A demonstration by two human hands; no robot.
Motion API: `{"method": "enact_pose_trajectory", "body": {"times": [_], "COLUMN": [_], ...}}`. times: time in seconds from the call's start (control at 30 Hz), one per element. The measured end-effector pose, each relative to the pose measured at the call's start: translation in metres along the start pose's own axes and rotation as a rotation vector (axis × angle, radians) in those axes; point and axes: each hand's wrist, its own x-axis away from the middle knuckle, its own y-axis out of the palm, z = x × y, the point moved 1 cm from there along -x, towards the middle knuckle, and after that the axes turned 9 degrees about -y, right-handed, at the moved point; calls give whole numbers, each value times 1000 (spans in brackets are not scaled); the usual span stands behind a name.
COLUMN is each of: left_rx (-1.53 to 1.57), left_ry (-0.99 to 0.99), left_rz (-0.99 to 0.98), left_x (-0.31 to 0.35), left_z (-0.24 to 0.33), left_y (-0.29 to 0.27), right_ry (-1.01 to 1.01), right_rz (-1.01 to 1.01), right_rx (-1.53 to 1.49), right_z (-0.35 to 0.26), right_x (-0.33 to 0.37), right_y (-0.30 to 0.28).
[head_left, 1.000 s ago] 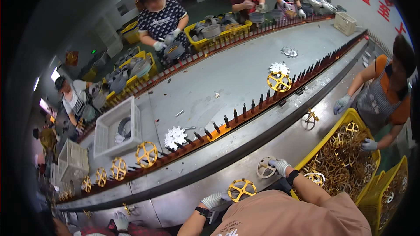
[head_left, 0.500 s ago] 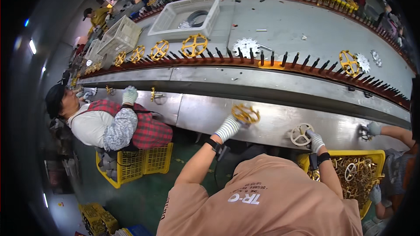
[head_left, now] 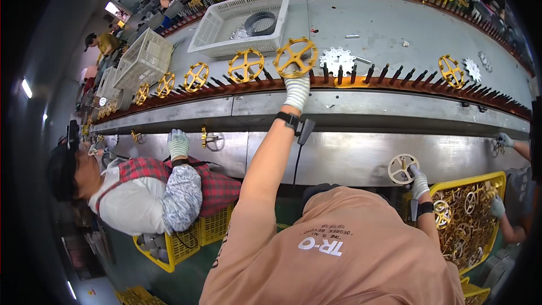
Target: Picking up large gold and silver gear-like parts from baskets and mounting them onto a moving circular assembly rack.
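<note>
My left hand point(head_left: 297, 91), in a striped glove, is stretched far forward with its fingers closed on a gold spoked wheel point(head_left: 296, 57). That wheel stands upright over the row of dark pegs point(head_left: 395, 74), beside another gold spoked wheel point(head_left: 246, 65) on the same row. Whether it touches a peg is hidden by my hand. Lower right, my right hand point(head_left: 419, 182) grips the rim of a pale silver spoked wheel point(head_left: 402, 169), held above the near metal ledge point(head_left: 339, 152).
At my right stands a yellow crate point(head_left: 499, 183) heaped with gold wheels, where another person's gloved hand point(head_left: 497, 206) reaches in. A co-worker point(head_left: 141, 192) sits close at my left. Beyond the pegs are a white basket point(head_left: 197, 39) and a silver toothed disc point(head_left: 337, 60).
My left hand has carried the gold wheel forward and up from above the near ledge to the peg row. My right hand, still gripping the silver wheel, sits slightly further right in the picture.
</note>
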Motion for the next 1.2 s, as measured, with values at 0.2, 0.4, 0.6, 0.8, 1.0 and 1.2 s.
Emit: {"method": "enact_pose_trajectory", "body": {"times": [0.2,0.4,0.6,0.8,1.0,1.2], "left_rx": [825,894,633,217,-479,312], "left_ry": [-284,-257,-307,-130,-221,-546], "left_rz": [-224,-179,-169,-112,-84,-880], "left_x": [-5,-14,-23,-50,-58,92], "left_z": [-5,-6,-101,-141,-151,26], "left_y": [-6,-32,-26,-54,-93,-90], "right_ry": [4,-49,-90,-262,-284,-617], "right_rz": [140,168,149,-41,-150,-80], "right_rx": [-139,-67,-71,-308,-199,165], "right_z": [-1,-9,-35,-83,-160,-149], "right_x": [51,63,58,48,66,55], "right_y": [50,70,106,152,222,251]}}
